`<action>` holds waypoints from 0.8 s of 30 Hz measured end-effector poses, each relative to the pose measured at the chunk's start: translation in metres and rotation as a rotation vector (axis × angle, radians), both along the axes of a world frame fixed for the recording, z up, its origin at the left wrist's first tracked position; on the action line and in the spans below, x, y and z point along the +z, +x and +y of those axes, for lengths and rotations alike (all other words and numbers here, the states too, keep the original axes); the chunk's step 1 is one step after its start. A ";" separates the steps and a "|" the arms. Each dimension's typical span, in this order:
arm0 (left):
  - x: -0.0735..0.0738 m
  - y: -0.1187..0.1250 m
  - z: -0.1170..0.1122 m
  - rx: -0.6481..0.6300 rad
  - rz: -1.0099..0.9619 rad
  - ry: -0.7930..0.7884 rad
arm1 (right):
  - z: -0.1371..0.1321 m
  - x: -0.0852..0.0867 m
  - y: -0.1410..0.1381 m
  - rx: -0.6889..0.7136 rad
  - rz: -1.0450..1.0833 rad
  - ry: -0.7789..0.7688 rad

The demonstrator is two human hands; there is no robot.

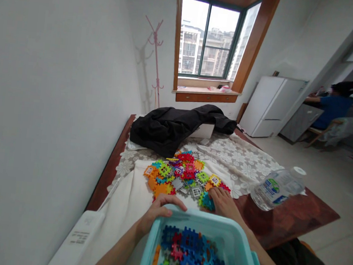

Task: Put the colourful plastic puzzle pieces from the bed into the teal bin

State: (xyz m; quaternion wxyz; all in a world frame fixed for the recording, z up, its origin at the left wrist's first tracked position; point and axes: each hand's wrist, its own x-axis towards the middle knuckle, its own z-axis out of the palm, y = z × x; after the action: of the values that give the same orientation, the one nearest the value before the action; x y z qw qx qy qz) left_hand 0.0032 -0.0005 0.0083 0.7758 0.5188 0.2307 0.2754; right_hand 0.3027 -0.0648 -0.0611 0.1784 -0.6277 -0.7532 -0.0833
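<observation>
A light blue plastic bin (231, 242) sits close in front of me, holding several blue, red and orange interlocking plastic tiles (188, 256). My left hand (159, 212) curls over the bin's far rim and grips it. My right hand (224, 201) reaches past the bin and rests on the near edge of a pile of colourful tiles (185, 175) spread on a white cloth; its fingers are bent over a green and blue tile (206, 201). Whether they have hold of it I cannot make out.
A clear water bottle (277, 187) lies on the brown table (293, 214) to the right. A black jacket (170, 128) is heaped at the far end on a lace cloth. A white power strip (75, 239) lies at the left. Another person sits at a desk, far right.
</observation>
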 end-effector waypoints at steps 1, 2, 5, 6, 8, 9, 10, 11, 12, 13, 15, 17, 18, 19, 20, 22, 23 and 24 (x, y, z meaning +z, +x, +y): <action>-0.001 0.000 0.001 0.000 0.002 0.003 | 0.001 0.002 -0.001 -0.007 -0.001 0.005; -0.001 0.000 0.002 0.002 0.004 0.008 | 0.003 0.003 -0.003 -0.010 0.004 0.008; -0.002 0.000 0.004 -0.007 0.015 0.023 | 0.007 0.008 -0.005 0.007 0.025 0.006; -0.002 -0.001 0.005 -0.010 0.018 0.027 | 0.007 0.009 -0.005 0.019 0.030 0.003; -0.002 -0.001 0.004 -0.007 0.020 0.028 | 0.008 0.009 -0.003 0.052 0.038 0.000; -0.001 0.000 0.004 -0.003 0.019 0.027 | 0.007 0.009 0.000 0.068 0.044 0.004; 0.000 0.000 0.003 0.002 0.018 0.024 | 0.007 0.008 0.002 0.079 0.054 0.014; 0.001 0.000 0.002 0.005 0.018 0.021 | 0.005 0.008 0.006 0.085 0.065 0.025; 0.002 0.000 0.002 0.006 0.017 0.019 | 0.003 0.007 0.010 0.082 0.076 0.039; 0.002 0.000 0.001 0.008 0.017 0.017 | 0.001 0.007 0.014 0.070 0.084 0.051; 0.003 0.000 0.000 0.006 0.017 0.016 | -0.003 0.006 0.023 0.022 0.081 0.055; 0.003 0.000 0.000 0.001 0.018 0.011 | -0.008 0.006 0.030 -0.033 0.070 0.044; 0.003 0.000 0.000 0.000 0.018 0.008 | -0.010 0.006 0.033 -0.052 0.073 0.039; 0.003 0.000 0.001 -0.001 0.017 0.005 | -0.012 0.005 0.035 -0.065 0.081 0.038; 0.002 0.000 0.001 0.000 0.016 0.002 | -0.014 0.003 0.037 -0.072 0.093 0.043; 0.002 0.000 0.001 0.004 0.012 0.001 | -0.016 -0.001 0.039 -0.068 0.104 0.045; 0.001 0.000 0.001 0.005 0.010 0.000 | -0.016 -0.005 0.040 -0.065 0.098 0.045; 0.001 0.000 0.001 0.006 0.008 -0.002 | -0.016 -0.009 0.040 -0.062 0.086 0.046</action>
State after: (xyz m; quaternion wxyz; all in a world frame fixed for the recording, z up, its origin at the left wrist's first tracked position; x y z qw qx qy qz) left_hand 0.0035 0.0001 0.0096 0.7746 0.5184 0.2357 0.2753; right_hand 0.3432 -0.0809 -0.0697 0.2222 -0.6494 -0.7230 -0.0790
